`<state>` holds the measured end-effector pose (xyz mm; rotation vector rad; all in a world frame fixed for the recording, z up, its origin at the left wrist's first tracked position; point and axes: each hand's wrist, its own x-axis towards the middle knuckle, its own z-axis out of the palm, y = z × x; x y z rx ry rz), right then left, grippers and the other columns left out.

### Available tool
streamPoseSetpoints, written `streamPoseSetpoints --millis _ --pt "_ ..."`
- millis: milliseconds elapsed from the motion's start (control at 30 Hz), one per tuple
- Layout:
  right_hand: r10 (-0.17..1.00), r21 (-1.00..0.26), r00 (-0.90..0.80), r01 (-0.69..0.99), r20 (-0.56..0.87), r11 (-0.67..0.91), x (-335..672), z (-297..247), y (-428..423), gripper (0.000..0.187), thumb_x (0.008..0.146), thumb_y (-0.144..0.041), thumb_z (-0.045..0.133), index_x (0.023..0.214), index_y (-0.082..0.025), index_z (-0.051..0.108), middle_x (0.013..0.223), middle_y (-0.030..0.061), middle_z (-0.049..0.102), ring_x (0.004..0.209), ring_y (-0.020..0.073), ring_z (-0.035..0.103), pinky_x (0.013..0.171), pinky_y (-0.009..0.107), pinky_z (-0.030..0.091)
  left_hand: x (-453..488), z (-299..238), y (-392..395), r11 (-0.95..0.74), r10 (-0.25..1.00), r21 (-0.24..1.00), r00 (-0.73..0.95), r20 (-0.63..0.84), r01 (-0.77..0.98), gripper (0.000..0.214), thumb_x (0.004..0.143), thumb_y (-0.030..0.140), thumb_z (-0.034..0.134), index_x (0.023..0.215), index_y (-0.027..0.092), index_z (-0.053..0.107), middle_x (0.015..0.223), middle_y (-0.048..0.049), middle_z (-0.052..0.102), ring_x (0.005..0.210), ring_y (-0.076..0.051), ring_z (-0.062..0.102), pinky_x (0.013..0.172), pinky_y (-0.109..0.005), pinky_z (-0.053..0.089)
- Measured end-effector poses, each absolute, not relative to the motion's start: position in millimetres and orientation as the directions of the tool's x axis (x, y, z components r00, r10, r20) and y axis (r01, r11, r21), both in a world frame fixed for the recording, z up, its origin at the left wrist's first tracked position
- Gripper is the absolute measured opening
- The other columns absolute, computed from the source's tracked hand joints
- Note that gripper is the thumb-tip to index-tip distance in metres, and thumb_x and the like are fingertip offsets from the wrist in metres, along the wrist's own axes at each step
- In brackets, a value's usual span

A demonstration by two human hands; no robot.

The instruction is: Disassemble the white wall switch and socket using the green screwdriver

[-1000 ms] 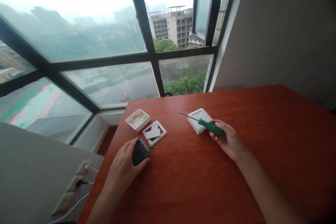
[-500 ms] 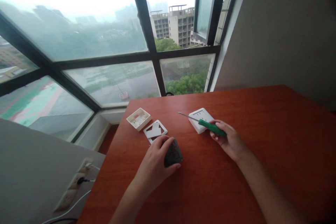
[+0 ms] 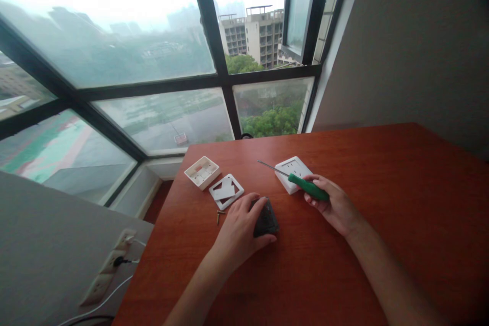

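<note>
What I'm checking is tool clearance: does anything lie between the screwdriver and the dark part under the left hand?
Nothing visible: bare table separates the screwdriver in the right hand from the dark part under the left hand; the white socket lies farther back.

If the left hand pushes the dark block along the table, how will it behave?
The dark block looks flat and boxy, so it should slide, not roll, on the smooth table. It seems rigid and probably light, since the left hand covers it easily.
</note>
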<state>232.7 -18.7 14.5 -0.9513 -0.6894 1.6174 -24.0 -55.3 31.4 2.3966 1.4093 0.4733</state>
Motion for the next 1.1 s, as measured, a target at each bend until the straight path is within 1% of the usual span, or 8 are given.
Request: streamPoseSetpoints --millis 133,233,367,500,667,867,1000,1100 --pt "0.967 -0.831 -0.114 -0.494 -0.229 -0.255 232.7 14.3 -19.2 0.018 0.086 -0.026 0.058 0.099 -0.016 0.065 0.087 0.0103 0.072 0.06 0.0111 0.06 0.049 0.017 0.046 -43.9 40.3 -43.2 -0.421 0.907 0.354 0.385 0.17 0.835 0.064 0.075 0.045 0.074 0.13 0.025 0.049 0.135 -0.0106 0.05 0.122 -0.031 0.05 0.1 -0.046 0.043" --pt "0.965 -0.829 -0.114 -0.495 -0.235 -0.26 233.1 13.7 -19.5 0.018 0.086 -0.026 0.058 0.098 -0.016 0.065 0.087 0.0103 0.072 0.06 0.0111 0.06 0.049 0.017 0.046 -64.9 51.4 -29.7 -0.275 0.953 0.195 0.241 0.183 0.941 0.042 0.086 0.039 0.063 0.123 0.022 0.054 0.128 -0.0108 0.056 0.116 -0.03 0.054 0.097 -0.042 0.043" --pt "0.964 -0.828 -0.115 -0.494 -0.239 -0.265 233.1 13.4 -18.6 0.018 0.085 -0.026 0.058 0.098 -0.016 0.065 0.087 0.0102 0.072 0.06 0.0109 0.06 0.049 0.017 0.046 -78.5 59.2 -15.5 -0.032 0.996 -0.042 0.035 0.087 0.999 0.046 0.088 0.055 0.052 0.113 0.017 0.06 0.109 -0.013 0.061 0.095 -0.028 0.062 0.082 -0.037 0.047" --pt "0.965 -0.833 -0.114 -0.487 -0.237 -0.262 233.3 14.3 -18.5 0.018 0.085 -0.026 0.058 0.098 -0.016 0.065 0.087 0.0096 0.072 0.06 0.0107 0.059 0.049 0.017 0.046 -74.1 55.8 -8.4 -0.003 0.999 -0.15 0.009 0.039 0.989 0.055 0.087 0.065 0.045 0.103 0.015 0.062 0.102 -0.0139 0.06 0.091 -0.03 0.062 0.074 -0.035 0.047" --pt "0.966 -0.835 -0.115 -0.485 -0.233 -0.259 233.8 13.8 -19.4 0.019 0.086 -0.027 0.058 0.099 -0.016 0.065 0.088 0.0098 0.072 0.06 0.0112 0.059 0.049 0.018 0.046 -68.9 48.7 -5.0 -0.098 0.995 -0.137 0.101 0.019 0.986 0.05 0.084 0.061 0.053 0.104 0.016 0.062 0.106 -0.0133 0.06 0.096 -0.029 0.061 0.08 -0.036 0.046" --pt "0.965 -0.834 -0.112 -0.487 -0.237 -0.261 233.8 12.4 -18.3 0.019 0.085 -0.028 0.06 0.098 -0.016 0.066 0.087 0.0089 0.071 0.061 0.0113 0.059 0.049 0.018 0.046 -68.3 47.6 -7.2 -0.089 0.996 -0.067 0.09 0.016 0.994 0.044 0.087 0.055 0.051 0.106 0.016 0.063 0.105 -0.0124 0.06 0.096 -0.029 0.06 0.082 -0.037 0.046" --pt "0.965 -0.829 -0.111 -0.494 -0.239 -0.263 233.5 13.5 -18.4 0.019 0.083 -0.028 0.061 0.098 -0.017 0.066 0.087 0.0083 0.071 0.061 0.0114 0.058 0.051 0.019 0.046 -71.1 52.2 -11.3 -0.125 0.989 0.06 0.12 0.082 0.99 0.036 0.087 0.045 0.055 0.108 0.017 0.062 0.112 -0.0116 0.058 0.098 -0.027 0.059 0.088 -0.038 0.046" --pt "0.964 -0.829 -0.108 -0.494 -0.242 -0.263 233.6 13.9 -18.5 0.019 0.082 -0.029 0.062 0.097 -0.017 0.067 0.086 0.0077 0.071 0.061 0.0117 0.058 0.051 0.02 0.046 -72.5 57.7 -17.7 -0.23 0.968 0.229 0.2 0.149 0.946 0.027 0.085 0.036 0.059 0.105 0.018 0.061 0.113 -0.0104 0.056 0.098 -0.026 0.059 0.091 -0.041 0.047"
